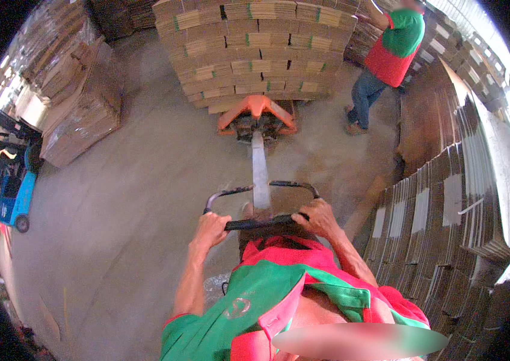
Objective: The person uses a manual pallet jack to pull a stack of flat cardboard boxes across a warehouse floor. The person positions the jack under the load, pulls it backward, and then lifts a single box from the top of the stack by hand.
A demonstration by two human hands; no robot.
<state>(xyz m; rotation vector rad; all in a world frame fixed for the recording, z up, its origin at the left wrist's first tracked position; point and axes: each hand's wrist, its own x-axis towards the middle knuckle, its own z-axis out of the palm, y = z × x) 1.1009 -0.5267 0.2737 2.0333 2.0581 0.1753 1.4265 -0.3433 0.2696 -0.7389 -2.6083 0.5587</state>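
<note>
Both my hands grip the black handle (261,223) of an orange pallet jack (257,108). My left hand (213,230) is closed round the handle's left end, and my right hand (320,218) wraps its right end. From the handle a grey shaft (259,165) runs forward to the jack's orange body. Right behind that body rises a tall stack of flat bundled cardboard (261,54), strapped with green bands. The jack's forks are hidden by the stack.
At the far right another person (394,51) in a green and red shirt stands beside the stack. Piles of flattened cardboard (435,210) line the right side. A wrapped cardboard load (83,111) and a blue forklift (17,186) stand on the left. Concrete floor (122,198) lies between.
</note>
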